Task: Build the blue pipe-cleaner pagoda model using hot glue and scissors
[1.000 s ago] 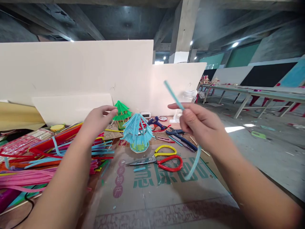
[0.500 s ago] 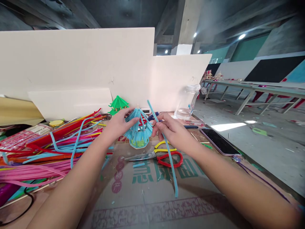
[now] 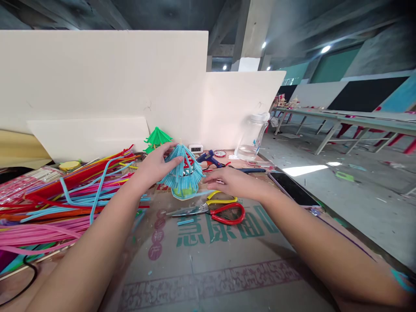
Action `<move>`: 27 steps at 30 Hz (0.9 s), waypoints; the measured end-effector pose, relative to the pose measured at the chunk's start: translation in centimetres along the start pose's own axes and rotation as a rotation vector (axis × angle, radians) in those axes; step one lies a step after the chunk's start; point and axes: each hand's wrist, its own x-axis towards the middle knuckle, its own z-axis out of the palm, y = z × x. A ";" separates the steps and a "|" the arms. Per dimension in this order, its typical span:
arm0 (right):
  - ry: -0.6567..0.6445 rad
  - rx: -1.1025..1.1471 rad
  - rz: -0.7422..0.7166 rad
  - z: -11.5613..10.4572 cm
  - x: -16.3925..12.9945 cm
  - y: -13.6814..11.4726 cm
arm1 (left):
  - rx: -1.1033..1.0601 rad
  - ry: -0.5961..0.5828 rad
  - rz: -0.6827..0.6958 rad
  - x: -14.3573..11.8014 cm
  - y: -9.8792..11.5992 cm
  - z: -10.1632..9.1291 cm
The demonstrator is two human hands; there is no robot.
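Left hand (image 3: 152, 167) fingers touch the blue pavilion (image 3: 182, 173) — right hand (image 3: 232, 183) just beside.

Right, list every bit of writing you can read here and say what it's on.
Large green characters on the cardboard sheet: upside down, not legible.
Red round characters on the same cardboard: too blurred to read.
Red patterned band near its front edge: unreadable.
Small white digital clock: digits too small to read.
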 end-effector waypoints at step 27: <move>-0.509 0.053 -0.066 0.8 -4.0 -1.6 | -0.121 -0.064 0.081 0.1 -0.6 -0.7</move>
